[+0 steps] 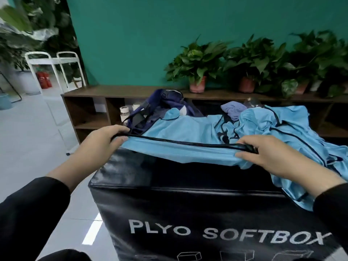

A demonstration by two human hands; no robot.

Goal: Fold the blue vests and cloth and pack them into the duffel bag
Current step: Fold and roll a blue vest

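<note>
A light-blue vest (188,129) with dark trim lies stretched flat, another vest (282,125) crumpled beside it, the navy duffel bag (160,106) behind.

Glossy black vinyl box (188,185), silky sheened blue cloth vests (188,127), matt brown wooden shelf (122,91).

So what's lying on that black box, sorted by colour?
Light blue vests: 2, one stretched between the left hand and right hand at, one crumpled at
Purple cloth: 1
Navy duffel bag: 1
Total: 4 on the black box
</note>
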